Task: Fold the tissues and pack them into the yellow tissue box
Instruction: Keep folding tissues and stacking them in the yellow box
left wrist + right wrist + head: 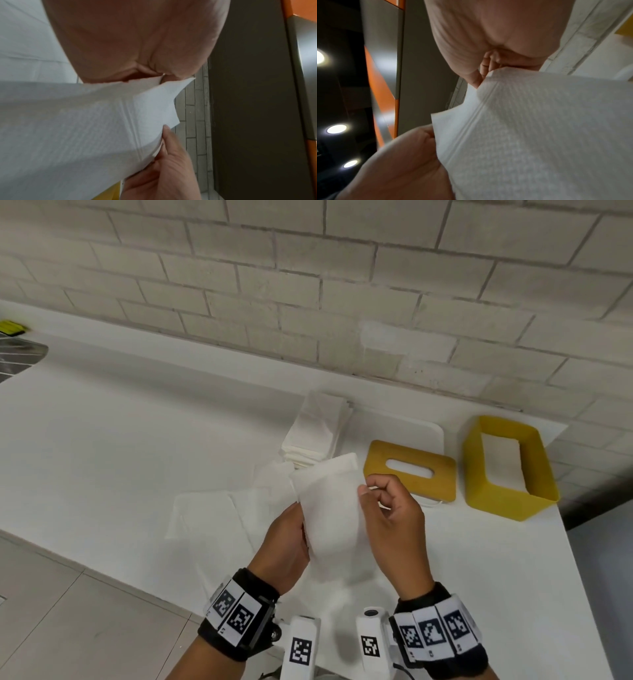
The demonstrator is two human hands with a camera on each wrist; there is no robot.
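Both hands, left (286,546) and right (394,518), pinch tissue (330,508) edges above counter (102,440). Yellow box (510,470) open, inside white; lid (411,469) beside it.

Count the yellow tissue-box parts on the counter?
2. The slotted lid lies flat just beyond the right hand; the open box frame stands to its right, near the counter's end. None seems hidden.

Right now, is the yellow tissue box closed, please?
Open: its slotted lid lies flat on the counter beside the yellow tissue box.
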